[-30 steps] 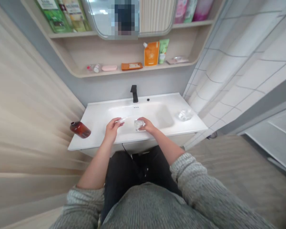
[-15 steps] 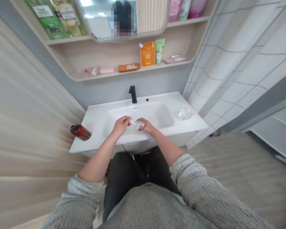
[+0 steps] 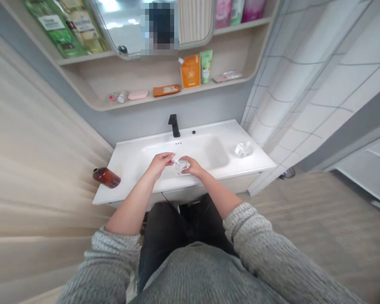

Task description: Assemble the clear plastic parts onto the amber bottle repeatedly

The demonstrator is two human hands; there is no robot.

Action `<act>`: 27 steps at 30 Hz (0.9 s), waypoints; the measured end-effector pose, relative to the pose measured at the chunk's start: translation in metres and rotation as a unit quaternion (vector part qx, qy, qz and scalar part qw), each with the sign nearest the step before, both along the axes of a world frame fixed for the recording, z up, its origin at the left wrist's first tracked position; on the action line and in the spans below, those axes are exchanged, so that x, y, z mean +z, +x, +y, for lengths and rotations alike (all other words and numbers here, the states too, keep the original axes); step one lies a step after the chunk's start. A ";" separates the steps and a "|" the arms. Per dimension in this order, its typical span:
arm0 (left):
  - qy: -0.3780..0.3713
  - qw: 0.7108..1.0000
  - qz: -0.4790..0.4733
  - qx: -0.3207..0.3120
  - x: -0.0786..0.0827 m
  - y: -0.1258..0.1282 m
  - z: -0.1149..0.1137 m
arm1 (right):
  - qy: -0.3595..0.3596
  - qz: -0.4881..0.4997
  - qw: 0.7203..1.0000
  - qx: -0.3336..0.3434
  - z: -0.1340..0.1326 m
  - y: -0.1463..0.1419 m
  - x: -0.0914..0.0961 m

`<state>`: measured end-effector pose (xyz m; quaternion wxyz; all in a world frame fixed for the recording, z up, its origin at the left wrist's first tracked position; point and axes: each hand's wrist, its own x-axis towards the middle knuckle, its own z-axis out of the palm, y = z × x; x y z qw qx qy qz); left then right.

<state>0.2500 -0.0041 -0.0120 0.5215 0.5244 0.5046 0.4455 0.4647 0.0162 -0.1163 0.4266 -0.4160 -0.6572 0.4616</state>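
Over the front part of the white sink [image 3: 217, 152], my right hand [image 3: 192, 166] is closed round a small clear bottle [image 3: 180, 166], which is tilted with its neck to the left. My left hand [image 3: 161, 163] pinches at the neck end, where a small white top [image 3: 174, 159] shows; its exact shape is too small to make out. An amber bottle [image 3: 107, 177] with a dark neck stands on the left of the counter. On the right of the counter lies a clear, crumpled-looking plastic item [image 3: 243, 149].
A black faucet [image 3: 175, 126] rises behind the basin. Above it, a wall shelf [image 3: 136, 103] carries an orange pouch [image 3: 190, 71], a green tube [image 3: 206, 66], a pink case [image 3: 138, 95] and other small items. A curtain [image 3: 50, 169] hangs at the left and a tiled wall [image 3: 304, 88] stands at the right.
The camera view has shifted slightly. Both hands stay at the clear bottle, in nearly the same hold as before.
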 end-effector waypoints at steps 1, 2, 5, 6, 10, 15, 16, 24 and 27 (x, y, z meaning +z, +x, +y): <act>-0.004 1.000 -0.001 -0.004 -0.001 0.003 0.000 | -0.002 0.001 1.000 0.001 0.000 0.000 0.000; -0.007 1.000 0.001 -0.007 -0.001 0.005 0.001 | -0.004 0.002 1.000 0.000 0.000 0.000 0.000; -0.014 1.000 0.017 -0.017 -0.004 0.014 0.002 | 0.000 0.005 1.000 -0.007 0.000 0.000 0.001; -0.016 0.999 0.024 -0.020 -0.005 0.016 0.003 | 0.002 0.006 1.000 -0.009 -0.001 0.000 0.002; -0.024 0.998 0.049 -0.027 -0.008 0.020 0.004 | -0.006 0.016 1.000 -0.001 -0.002 0.000 0.002; -0.031 0.995 0.079 -0.046 -0.007 0.019 0.006 | -0.006 0.023 1.000 0.007 -0.002 0.000 0.000; -0.028 0.994 0.091 -0.047 -0.006 0.019 0.007 | -0.003 0.021 1.000 0.006 -0.002 0.000 0.000; 0.005 0.960 0.271 -0.067 -0.002 0.020 0.011 | 0.009 0.015 1.000 -0.006 0.001 -0.001 -0.002; 0.107 0.894 0.426 -0.084 -0.001 0.021 0.008 | 0.004 0.011 1.000 -0.009 0.001 -0.001 -0.002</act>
